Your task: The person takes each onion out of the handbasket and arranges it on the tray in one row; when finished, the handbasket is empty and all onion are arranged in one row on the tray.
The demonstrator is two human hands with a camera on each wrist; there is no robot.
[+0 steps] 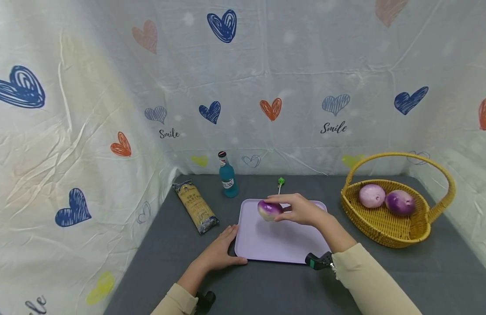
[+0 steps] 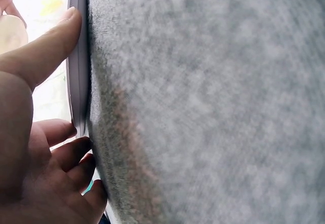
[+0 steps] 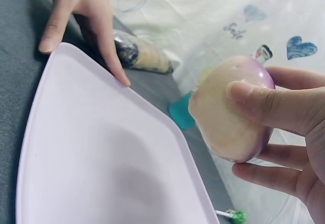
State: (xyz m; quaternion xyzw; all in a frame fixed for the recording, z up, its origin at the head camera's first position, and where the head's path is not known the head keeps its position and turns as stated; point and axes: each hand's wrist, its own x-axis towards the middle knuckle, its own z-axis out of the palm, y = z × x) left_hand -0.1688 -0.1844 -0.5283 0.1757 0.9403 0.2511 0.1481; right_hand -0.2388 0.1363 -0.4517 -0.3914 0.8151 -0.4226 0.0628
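Between the thumb and fingers of my right hand (image 1: 296,209) is a purple-and-white turnip (image 1: 269,210), held above the lilac tray (image 1: 262,245). In the right wrist view the turnip (image 3: 231,115) shows its cream side, the thumb pressed on it. My left hand (image 1: 221,251) rests at the tray's near left corner, fingers along the left edge and thumb at the front edge. The left wrist view shows that thumb (image 2: 56,36) against the tray's side (image 2: 78,76). The tray bears only a shadow in the right wrist view.
A yellow wicker basket (image 1: 369,234) with two purple turnips (image 1: 399,202) stands at the right. Left of the tray lies a gold packet (image 1: 195,205). A blue bottle (image 1: 228,177) stands behind, and a green lollipop (image 1: 281,181) lies beyond the tray's far edge.
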